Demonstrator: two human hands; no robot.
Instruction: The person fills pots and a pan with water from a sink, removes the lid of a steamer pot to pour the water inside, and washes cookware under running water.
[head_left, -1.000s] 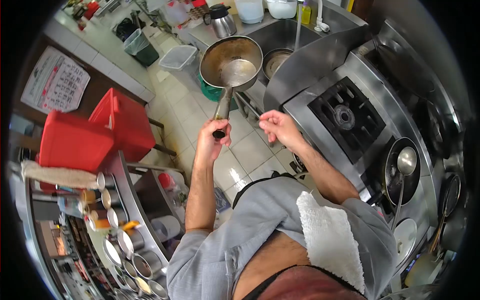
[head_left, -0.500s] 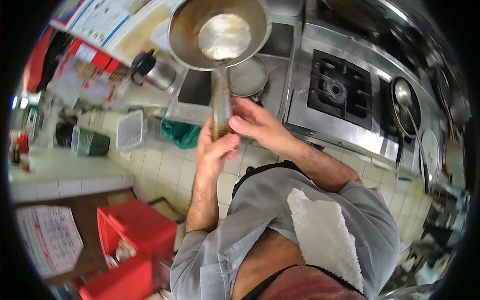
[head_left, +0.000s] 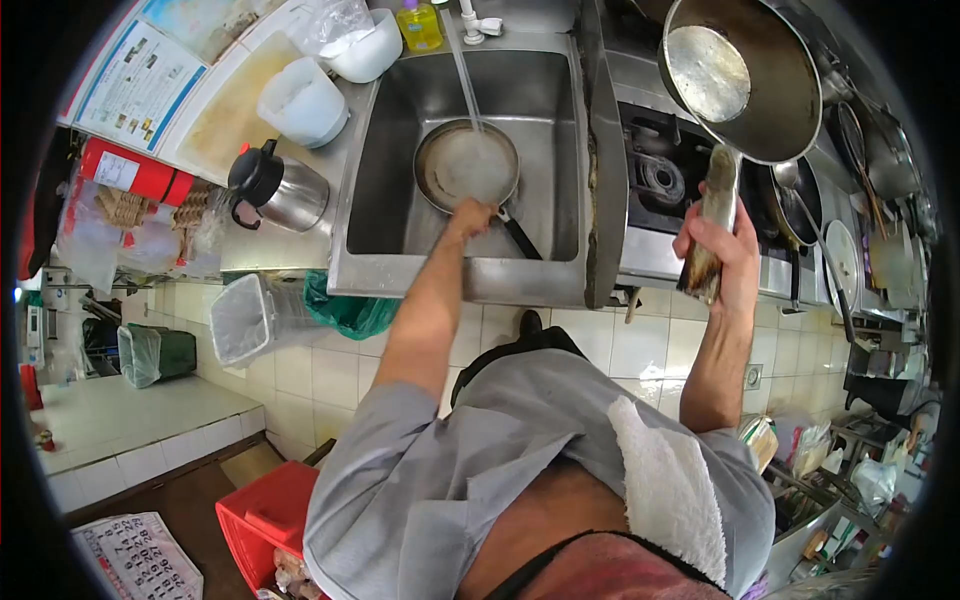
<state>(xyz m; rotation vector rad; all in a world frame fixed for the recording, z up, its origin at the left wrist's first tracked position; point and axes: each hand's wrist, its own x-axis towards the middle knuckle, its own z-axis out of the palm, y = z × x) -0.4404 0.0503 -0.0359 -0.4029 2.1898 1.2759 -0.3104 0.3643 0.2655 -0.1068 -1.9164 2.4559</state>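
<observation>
My right hand (head_left: pixel 728 250) is wrapped round the handle of a deep saucepan (head_left: pixel 778 95), raised over the stove. The pan's open side and pale, shiny bottom face me. My left hand (head_left: pixel 471 217) is closed at the near rim of a frying pan (head_left: pixel 465 165), beside where its black handle begins; its fingertips are partly hidden. That frying pan lies in the steel sink (head_left: pixel 400 95), with water in it under a stream from the faucet (head_left: pixel 470 20).
A thermos (head_left: pixel 290 192), a white container (head_left: pixel 303 105) and a yellow soap bottle (head_left: pixel 418 27) stand around the sink. On the stove, a burner (head_left: pixel 658 178) sits near a dark pan with a ladle (head_left: pixel 787 174). Below the counter is a green bag (head_left: pixel 345 312).
The saucepan has moved right, from my left hand into my right, and over the stove. My left hand has reached into the sink to the frying pan. The view has turned toward the sink.
</observation>
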